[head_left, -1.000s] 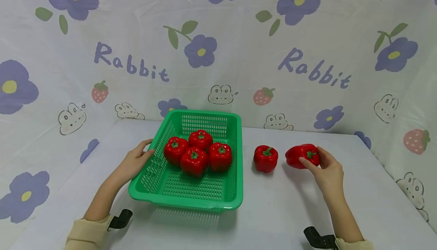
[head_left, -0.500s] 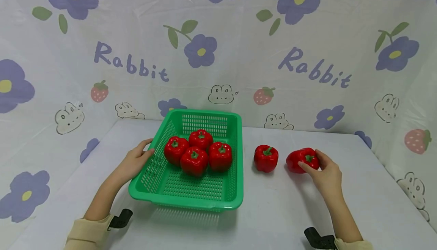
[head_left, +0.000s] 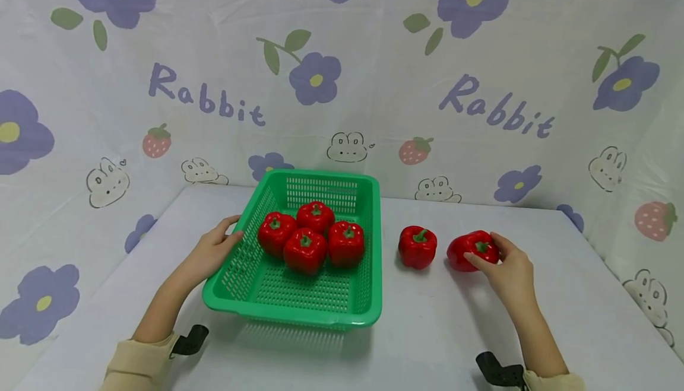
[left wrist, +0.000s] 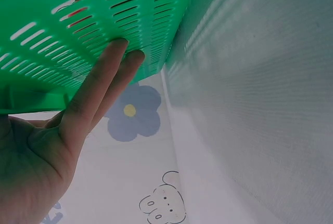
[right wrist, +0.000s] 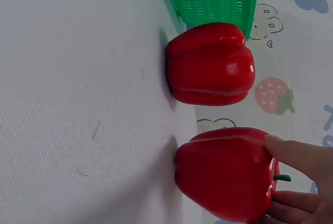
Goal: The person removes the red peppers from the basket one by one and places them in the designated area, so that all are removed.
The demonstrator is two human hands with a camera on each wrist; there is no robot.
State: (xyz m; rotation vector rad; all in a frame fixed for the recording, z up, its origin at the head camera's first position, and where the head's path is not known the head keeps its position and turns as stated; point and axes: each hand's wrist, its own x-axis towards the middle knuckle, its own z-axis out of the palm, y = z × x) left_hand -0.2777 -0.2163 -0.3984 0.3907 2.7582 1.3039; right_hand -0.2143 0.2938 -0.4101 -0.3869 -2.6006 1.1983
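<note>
A green plastic basket with slotted walls stands at the left-centre of the table, and several red bell peppers sit upright in it. My left hand holds its left rim, two fingers lying along the outer wall in the left wrist view. At the right, my right hand pinches another red bell pepper near its stem end, thumb on the near side. This pepper leans with its green stem toward the palm, close over the table. Some right fingers are hidden behind it.
One more red bell pepper stands between the basket and the right hand. The white table ends at the back against a printed cloth with flowers and rabbits.
The right hand has brought its bell pepper slightly down toward the table, tipping its stem end a little upward. The left hand and basket have stayed in place.
</note>
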